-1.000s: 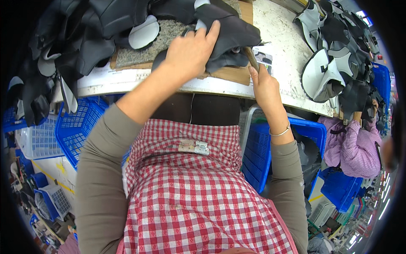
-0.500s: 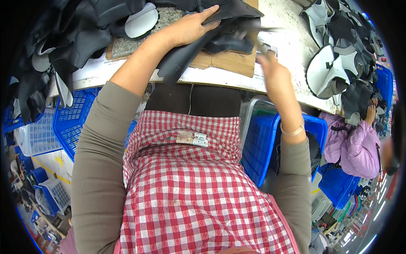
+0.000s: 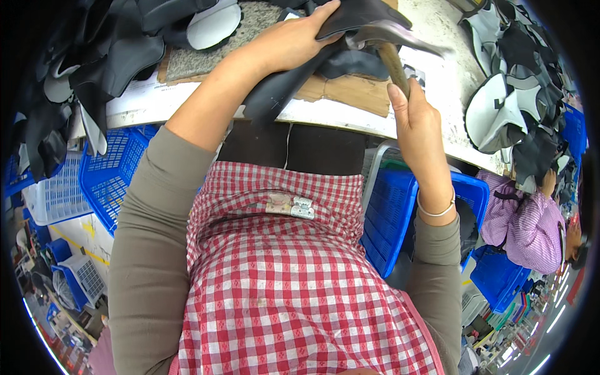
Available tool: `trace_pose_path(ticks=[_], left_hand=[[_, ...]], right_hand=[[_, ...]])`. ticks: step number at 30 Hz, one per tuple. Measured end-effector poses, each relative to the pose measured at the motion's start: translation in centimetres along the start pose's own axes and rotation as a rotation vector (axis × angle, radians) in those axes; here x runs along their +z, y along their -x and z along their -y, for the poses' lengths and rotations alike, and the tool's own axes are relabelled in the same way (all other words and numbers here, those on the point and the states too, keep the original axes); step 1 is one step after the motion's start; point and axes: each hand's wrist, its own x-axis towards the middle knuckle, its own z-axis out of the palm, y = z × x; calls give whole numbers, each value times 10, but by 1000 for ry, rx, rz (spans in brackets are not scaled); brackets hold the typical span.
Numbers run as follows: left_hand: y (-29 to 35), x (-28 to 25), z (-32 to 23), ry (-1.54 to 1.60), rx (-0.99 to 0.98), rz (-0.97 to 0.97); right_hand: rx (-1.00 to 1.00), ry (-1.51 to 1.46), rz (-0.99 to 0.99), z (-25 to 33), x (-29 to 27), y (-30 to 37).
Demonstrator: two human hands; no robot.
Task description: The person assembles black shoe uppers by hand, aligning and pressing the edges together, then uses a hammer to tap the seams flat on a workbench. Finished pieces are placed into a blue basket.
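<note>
My left hand [image 3: 290,42] grips the edge of a black leather shoe upper [image 3: 362,17], its fingers on top of the piece. A long flap [image 3: 275,94] of black leather hangs below that hand, over the table's front edge. My right hand [image 3: 422,122] is closed round the wooden handle of a hammer [image 3: 394,65]. The hammer's metal head, smeared by motion, is at the near edge of the upper; I cannot tell whether they touch. Under the work lies a brown cardboard sheet [image 3: 365,92].
Black leather pieces [image 3: 134,56] are heaped at the left, near a grey stone slab [image 3: 187,62]. More black and white pieces [image 3: 497,115] lie at the right. Blue baskets [image 3: 390,209] stand below the white table [image 3: 447,134]. Another person in a pink checked sleeve [image 3: 534,231] is at the right.
The hammer and my right hand show more sharply now, slightly shifted, with the handle tilted. My left hand still holds the upper. The whole view has shifted a little.
</note>
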Motion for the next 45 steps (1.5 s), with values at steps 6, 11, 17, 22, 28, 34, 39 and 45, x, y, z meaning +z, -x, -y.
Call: trace_pose_path(ticks=[6,11,17,22,28,34,39,45], left_hand=[[59,-17,-38,-454,-24,-43],[249,-79,-31,-473,-89,-203],[383,-126,7,-788,-690,-102],[269,-127,11,-748,-217,-425],[82,-106,33,-1172,313,-458],[52,-198,40,-1306,74,-595],[82,-263,4,-446,63,-836],[75,-222,-6,-613,557,-1181]], right_hand=[[-46,-100,357,-3,-11,27],[-277,-438,518,-13,-55,61],[-30,-515,436,-19,-24,67],[-26,-607,506,0,5,67],[-70,-495,555,5,7,77],[73,-504,548,-11,7,82],[92,-477,535,-5,14,81],[137,-441,434,8,11,73]])
